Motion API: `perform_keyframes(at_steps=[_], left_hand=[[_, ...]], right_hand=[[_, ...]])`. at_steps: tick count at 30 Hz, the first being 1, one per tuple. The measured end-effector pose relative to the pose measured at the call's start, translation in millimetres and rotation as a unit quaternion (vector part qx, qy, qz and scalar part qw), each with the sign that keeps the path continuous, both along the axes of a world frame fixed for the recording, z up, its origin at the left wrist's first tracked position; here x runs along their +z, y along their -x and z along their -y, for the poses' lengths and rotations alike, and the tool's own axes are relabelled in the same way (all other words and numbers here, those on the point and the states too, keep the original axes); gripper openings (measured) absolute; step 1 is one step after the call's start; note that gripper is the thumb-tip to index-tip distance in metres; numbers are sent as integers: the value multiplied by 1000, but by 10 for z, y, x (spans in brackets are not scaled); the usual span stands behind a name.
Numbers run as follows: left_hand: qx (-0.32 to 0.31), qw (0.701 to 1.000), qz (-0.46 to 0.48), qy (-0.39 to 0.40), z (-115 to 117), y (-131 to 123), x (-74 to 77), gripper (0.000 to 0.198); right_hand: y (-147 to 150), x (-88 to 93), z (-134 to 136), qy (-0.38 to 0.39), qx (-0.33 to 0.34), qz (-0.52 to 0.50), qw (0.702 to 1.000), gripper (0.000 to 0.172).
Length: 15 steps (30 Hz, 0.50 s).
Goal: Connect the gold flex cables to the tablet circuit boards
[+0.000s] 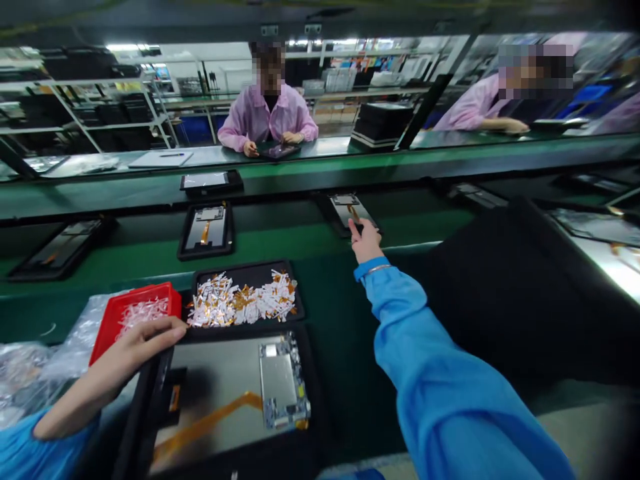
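blue work sleeves (440,353) — both arms | thin metal bangle (379,269) — right wrist

Across the green table (325,160), a person in a pink coat (267,113) has both hands on a dark tablet (279,151), and a white board (160,158) with a pen lies near them. Another person in pink (480,107) sits off to the right. Black trays (206,231) sit on the green belt (280,233) — far back stand white shelves (100,100) and blue bins (195,130).
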<state>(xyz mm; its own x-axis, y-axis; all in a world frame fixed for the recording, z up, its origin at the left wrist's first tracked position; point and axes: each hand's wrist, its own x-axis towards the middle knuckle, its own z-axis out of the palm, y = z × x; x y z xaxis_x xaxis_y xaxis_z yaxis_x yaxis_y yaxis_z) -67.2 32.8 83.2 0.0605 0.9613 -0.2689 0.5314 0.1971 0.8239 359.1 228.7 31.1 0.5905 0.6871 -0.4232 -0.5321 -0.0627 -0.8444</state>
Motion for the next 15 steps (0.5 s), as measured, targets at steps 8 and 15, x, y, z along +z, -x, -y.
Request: perform_keyframes(at_steps=[8,15], left_hand=[[122,962,238,59,-1046,-1053,27,32],[63,897,429,88,-1751,-2190,-300,38]], right_hand=[[-167,-121,-140,8,53,-44,998,38],[-360,142,185,-45,180,-2,983,23]])
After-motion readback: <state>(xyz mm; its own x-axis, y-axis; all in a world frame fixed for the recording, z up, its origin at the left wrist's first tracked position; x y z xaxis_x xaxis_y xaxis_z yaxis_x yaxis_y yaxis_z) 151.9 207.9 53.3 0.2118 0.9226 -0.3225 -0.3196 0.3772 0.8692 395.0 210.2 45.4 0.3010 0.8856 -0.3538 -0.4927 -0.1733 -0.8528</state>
